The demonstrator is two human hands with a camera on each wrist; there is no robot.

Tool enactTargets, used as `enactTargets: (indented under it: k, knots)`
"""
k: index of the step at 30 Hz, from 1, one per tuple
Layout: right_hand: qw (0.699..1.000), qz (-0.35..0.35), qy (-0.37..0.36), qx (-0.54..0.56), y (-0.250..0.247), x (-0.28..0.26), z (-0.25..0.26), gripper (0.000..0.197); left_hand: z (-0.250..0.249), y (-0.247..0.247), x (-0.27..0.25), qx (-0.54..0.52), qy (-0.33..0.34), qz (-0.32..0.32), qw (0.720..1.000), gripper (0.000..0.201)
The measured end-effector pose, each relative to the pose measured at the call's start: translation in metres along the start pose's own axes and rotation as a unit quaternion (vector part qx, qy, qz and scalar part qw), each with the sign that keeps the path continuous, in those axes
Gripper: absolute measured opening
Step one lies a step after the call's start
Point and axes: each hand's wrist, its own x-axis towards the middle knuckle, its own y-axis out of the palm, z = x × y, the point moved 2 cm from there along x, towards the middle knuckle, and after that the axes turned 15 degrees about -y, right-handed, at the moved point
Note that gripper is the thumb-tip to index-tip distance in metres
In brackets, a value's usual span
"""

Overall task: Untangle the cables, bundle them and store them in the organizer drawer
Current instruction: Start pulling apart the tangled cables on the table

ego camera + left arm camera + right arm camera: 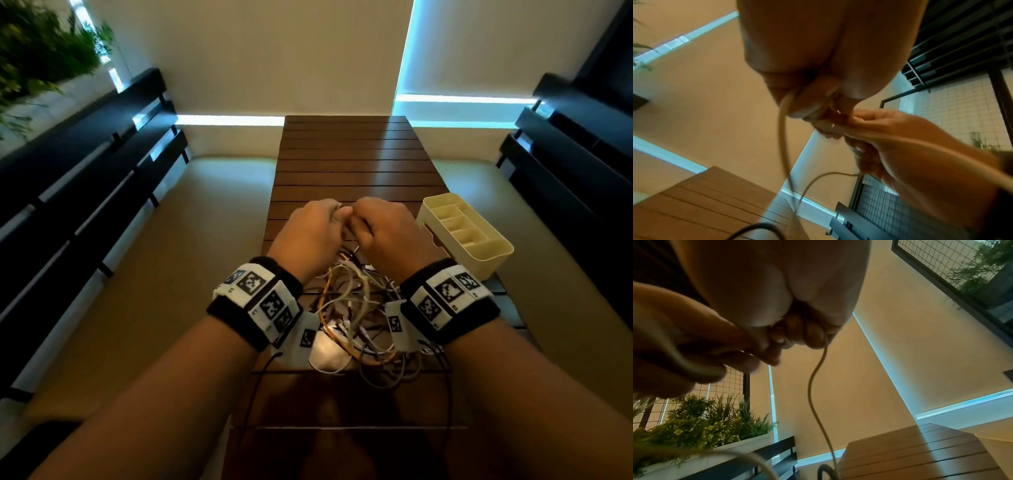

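A tangle of white, grey and orange cables (pixel 356 318) lies on the slatted wooden table (pixel 346 161), between my wrists. My left hand (pixel 313 233) and right hand (pixel 383 229) are raised above the pile, knuckles almost touching, both with fingers curled. In the left wrist view my left hand (pixel 818 104) grips a pale cable (pixel 784 146) that hangs down. In the right wrist view my right hand (pixel 797 335) pinches a pale cable (pixel 813 386) trailing to the table. The cream organizer (pixel 466 233) with several compartments stands at the table's right edge.
Dark slatted benches (pixel 85 178) run along both sides, with cushioned seats (pixel 191 260) below. A planter of green foliage (pixel 701 426) sits to the left. A black cord (pixel 445 383) loops near the table's front.
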Motion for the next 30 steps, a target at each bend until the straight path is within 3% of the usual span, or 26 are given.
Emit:
enactTargets:
  k: [6,11,14,17,21,23,26,30]
  knots:
    - [0.989,-0.034,0.048,0.132,0.003,-0.014,-0.005,0.027,-0.021,-0.029,-0.001,-0.043,0.04,-0.055,0.997,0.033]
    - [0.983,0.027,0.105,0.15,0.019,-0.032,-0.025,0.031,-0.032,-0.063,-0.014,-0.132,0.062,-0.074,0.987,0.034]
    - [0.974,-0.036,0.155,0.162,0.009,-0.03,-0.032,0.028,-0.023,-0.074,-0.013,-0.127,0.069,-0.087,0.986,0.033]
    - [0.949,-0.141,0.187,0.211,-0.003,-0.021,-0.032,0.018,-0.005,-0.072,-0.006,0.016,0.036,-0.071,0.997,0.03]
    - [0.964,-0.195,0.131,0.127,-0.018,-0.01,-0.025,0.02,0.022,-0.06,-0.002,0.18,-0.011,-0.048,0.982,0.028]
    - [0.972,-0.196,0.093,0.095,-0.019,-0.005,-0.021,0.015,0.017,-0.059,-0.009,0.155,0.013,-0.096,0.983,0.028]
    - [0.983,-0.142,0.084,0.075,-0.009,-0.002,-0.016,0.013,-0.006,-0.054,-0.024,0.082,0.071,-0.148,0.983,0.031]
    - [0.981,-0.133,0.08,0.119,-0.007,0.002,-0.002,0.013,-0.018,-0.025,-0.023,0.047,0.098,-0.065,0.992,0.034]
